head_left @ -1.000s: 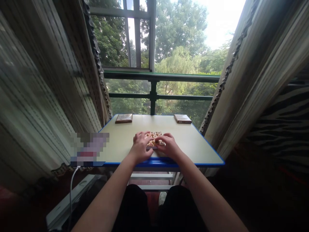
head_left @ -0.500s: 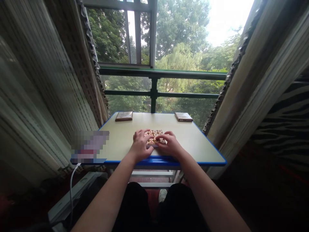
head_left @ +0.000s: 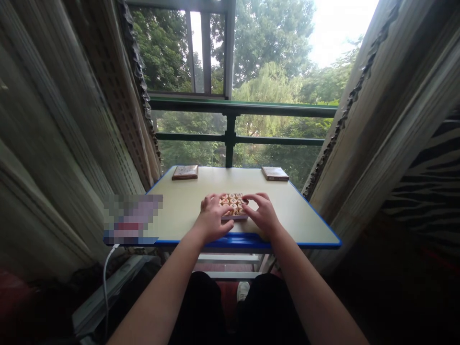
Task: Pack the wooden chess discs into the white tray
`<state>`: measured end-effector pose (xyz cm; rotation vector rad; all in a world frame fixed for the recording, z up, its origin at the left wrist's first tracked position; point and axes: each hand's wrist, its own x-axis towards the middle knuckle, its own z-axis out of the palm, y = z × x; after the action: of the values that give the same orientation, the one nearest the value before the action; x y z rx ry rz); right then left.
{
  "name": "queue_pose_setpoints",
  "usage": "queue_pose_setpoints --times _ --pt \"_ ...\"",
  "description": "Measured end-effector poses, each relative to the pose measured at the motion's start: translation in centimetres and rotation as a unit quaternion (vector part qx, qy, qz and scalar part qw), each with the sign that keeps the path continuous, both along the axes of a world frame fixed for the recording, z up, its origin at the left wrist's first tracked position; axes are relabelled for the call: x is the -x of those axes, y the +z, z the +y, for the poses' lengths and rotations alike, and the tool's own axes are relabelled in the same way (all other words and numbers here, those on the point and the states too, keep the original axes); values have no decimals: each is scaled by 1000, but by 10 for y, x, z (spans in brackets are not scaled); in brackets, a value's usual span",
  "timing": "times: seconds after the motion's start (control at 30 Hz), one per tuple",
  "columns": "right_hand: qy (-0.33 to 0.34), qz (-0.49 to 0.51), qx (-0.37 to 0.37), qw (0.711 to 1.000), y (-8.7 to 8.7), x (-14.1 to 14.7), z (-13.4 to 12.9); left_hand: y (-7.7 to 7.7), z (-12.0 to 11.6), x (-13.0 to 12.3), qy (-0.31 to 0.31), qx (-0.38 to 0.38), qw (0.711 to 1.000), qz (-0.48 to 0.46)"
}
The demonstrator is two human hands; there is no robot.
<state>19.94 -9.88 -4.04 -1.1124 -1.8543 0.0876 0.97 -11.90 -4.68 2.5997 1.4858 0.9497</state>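
A small box of round, light wooden pieces with characters on them (head_left: 233, 205) lies near the front edge of the pale table (head_left: 187, 201). Against the box's left side rests my left hand (head_left: 211, 216), fingers spread, its thumb by the near left corner. My right hand (head_left: 264, 212) is at the right side, thumb and forefinger apart, their tips at the right-hand pieces. A dark spot shows between those fingertips at the box's upper right; I cannot make out what it is. Neither hand has a piece visibly lifted.
Two flat boxes lie at the table's far side, one at the left (head_left: 185, 172) and one at the right (head_left: 275, 173). A blurred-out object (head_left: 136, 218) with a white cable (head_left: 105, 282) is at the left edge. Curtains flank the table; a green railing (head_left: 280, 110) stands behind.
My right hand has shifted to the right, from the lower pieces to the box's right side, and its thumb and forefinger have parted. More pieces show. My left hand stays beside the box.
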Motion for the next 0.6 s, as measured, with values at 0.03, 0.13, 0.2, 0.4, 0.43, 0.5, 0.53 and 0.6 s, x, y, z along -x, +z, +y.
queue_pose_setpoints --times 0.03,0.13,0.2,0.4,0.43,0.5,0.53,0.6 --pt "2 -2 0 1000 0 0 0 0 0 0 0 0 1000 2" --pt "6 -6 3 1000 0 0 -1 -1 1 -1 4 -5 1000 1" --pt "7 -5 4 1000 0 0 -1 -1 1 -2 5 -10 1000 2" --pt "26 -5 7 1000 -2 -1 -1 -2 1 -5 3 -11 1000 3" --pt "30 -9 10 999 -2 -2 -1 -2 1 -5 1 -9 1000 3" --pt "38 -19 17 999 -3 -2 -2 -1 1 -6 -2 -7 1000 6" --pt "41 -23 20 999 -3 -2 -2 -1 1 -6 -2 -8 1000 8" --pt "43 -27 26 998 -3 -2 -3 -1 0 -6 0 -11 1000 10"
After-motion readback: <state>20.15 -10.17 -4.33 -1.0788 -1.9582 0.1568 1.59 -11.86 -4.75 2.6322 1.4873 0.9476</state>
